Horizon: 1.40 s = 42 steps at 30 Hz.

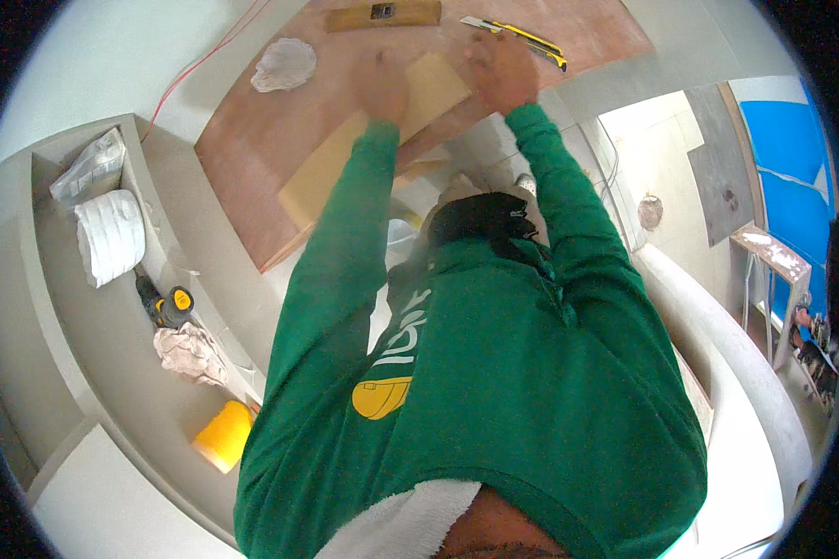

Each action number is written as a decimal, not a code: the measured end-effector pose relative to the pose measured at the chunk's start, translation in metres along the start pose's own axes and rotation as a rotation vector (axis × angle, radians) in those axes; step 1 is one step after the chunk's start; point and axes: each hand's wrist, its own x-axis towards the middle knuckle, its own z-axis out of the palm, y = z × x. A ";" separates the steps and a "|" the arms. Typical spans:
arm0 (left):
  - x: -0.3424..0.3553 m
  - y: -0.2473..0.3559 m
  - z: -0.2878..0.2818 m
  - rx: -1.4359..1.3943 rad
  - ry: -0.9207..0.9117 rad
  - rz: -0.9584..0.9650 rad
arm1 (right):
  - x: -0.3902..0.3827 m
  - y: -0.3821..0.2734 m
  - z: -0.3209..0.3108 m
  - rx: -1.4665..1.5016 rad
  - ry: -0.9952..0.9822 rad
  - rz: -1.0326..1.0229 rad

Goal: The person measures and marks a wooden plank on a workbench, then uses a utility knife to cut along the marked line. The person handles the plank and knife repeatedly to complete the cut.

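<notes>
On the pinkish board [238,158], a long tan sheet [317,177] lies diagonally beneath my arms and between my hands. My left hand [379,84] is over the upper part of that sheet, its fingers smeared by motion. To its right, my right hand [503,74] is at the sheet's end, just below a yellow-and-black utility knife [545,49]; its fingers are too blurred to tell what they hold, if anything. A wooden block [354,19] with a dark metal fitting sits at the far edge. A white crumpled piece of material [281,65] lies left of my left hand.
A built ledge [75,354] at left holds a white roll [107,238], a black-and-yellow tool [172,306], crumpled paper [191,352] and a yellow roller [222,436]. A red wire [182,79] runs along the upper left. A scuffed step stand [772,250] and blue panels [778,135] are at right.
</notes>
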 end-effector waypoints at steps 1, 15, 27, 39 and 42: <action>0.006 0.005 0.005 -0.012 -0.107 -0.087 | 0.004 0.016 -0.005 -0.053 0.030 0.093; 0.008 -0.026 0.091 0.654 -0.047 0.196 | 0.012 0.069 -0.022 -0.116 -0.240 0.312; 0.013 0.004 0.066 0.033 -0.160 -0.080 | -0.002 0.066 0.008 0.147 0.032 0.453; 0.016 -0.016 0.075 0.037 -0.195 0.096 | 0.003 0.078 0.024 0.239 -0.089 0.600; 0.017 -0.031 0.078 0.121 -0.121 0.040 | -0.003 0.074 -0.008 0.291 -0.081 0.441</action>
